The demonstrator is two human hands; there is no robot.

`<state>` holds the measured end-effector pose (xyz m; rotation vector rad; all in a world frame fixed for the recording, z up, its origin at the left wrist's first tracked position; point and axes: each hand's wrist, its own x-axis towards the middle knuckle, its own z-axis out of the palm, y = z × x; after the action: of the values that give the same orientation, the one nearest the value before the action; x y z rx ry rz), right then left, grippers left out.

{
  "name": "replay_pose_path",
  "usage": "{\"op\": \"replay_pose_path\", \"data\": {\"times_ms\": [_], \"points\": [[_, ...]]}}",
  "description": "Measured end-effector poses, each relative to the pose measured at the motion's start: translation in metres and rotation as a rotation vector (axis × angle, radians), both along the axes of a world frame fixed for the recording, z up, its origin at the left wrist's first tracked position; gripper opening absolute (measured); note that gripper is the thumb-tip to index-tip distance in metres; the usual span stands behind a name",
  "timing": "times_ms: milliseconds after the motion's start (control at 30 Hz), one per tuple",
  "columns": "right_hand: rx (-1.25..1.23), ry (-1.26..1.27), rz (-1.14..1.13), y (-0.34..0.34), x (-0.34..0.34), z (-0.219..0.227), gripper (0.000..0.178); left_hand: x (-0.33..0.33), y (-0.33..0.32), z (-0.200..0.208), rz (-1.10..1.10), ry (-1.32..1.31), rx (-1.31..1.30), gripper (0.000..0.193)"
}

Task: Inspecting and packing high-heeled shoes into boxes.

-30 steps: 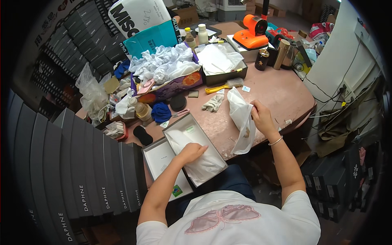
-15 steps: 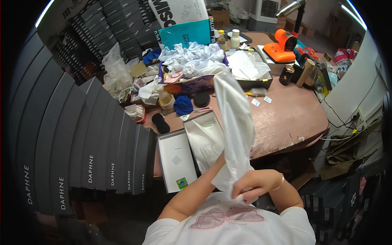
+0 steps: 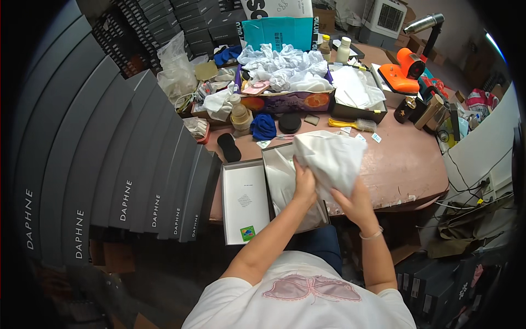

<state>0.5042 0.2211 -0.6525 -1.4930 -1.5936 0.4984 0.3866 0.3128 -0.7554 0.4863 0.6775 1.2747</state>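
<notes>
Both my hands are around a white, soft bag-like wrapping (image 3: 331, 156), which is bunched up above the table; what it contains, if anything, is hidden. My left hand (image 3: 304, 181) grips its left lower edge, thumb upward. At its lower right, my right hand (image 3: 355, 205) holds it from beneath, the fingers partly covered by the material. Beneath the wrapping stands an open shoe box (image 3: 267, 181) lined with white tissue paper (image 3: 285, 178). Its pale-inside lid (image 3: 231, 192) lies to the left, with a green sticker (image 3: 247, 233) near the lower end.
Tall stacks of dark grey shoe boxes (image 3: 104, 142) stand close on my left. Along the table's back are a carton of crumpled white paper (image 3: 287, 101), a bottle (image 3: 241, 115), a blue cloth (image 3: 263, 127), a yellow brush (image 3: 353, 124) and an orange device (image 3: 402, 74).
The wrapping was stretched long and upright between my hands; now it is bunched over the shoe box. My right hand has moved up and forward, away from my body.
</notes>
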Motion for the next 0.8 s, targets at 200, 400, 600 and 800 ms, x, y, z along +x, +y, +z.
{"op": "replay_pose_path", "data": {"times_ms": [200, 400, 600, 800], "points": [[-0.397, -0.686, 0.07, 0.04, -0.049, -0.085, 0.048, -0.11, -0.079, -0.011, -0.137, 0.555, 0.036, 0.053], [0.069, -0.523, 0.006, 0.056, -0.059, -0.095, 0.058, -0.17, -0.124, -0.042, -0.329, 1.555, 0.186, 0.036], [-0.225, -0.664, 0.118, 0.07, -0.035, -0.091, 0.065, -0.176, -0.112, 0.012, -0.211, 1.523, 0.28, 0.023], [-0.29, 0.316, 0.296, 0.017, -0.018, -0.04, 0.065, -0.169, -0.132, 0.093, -0.255, 0.031, 0.01, 0.038]]}}
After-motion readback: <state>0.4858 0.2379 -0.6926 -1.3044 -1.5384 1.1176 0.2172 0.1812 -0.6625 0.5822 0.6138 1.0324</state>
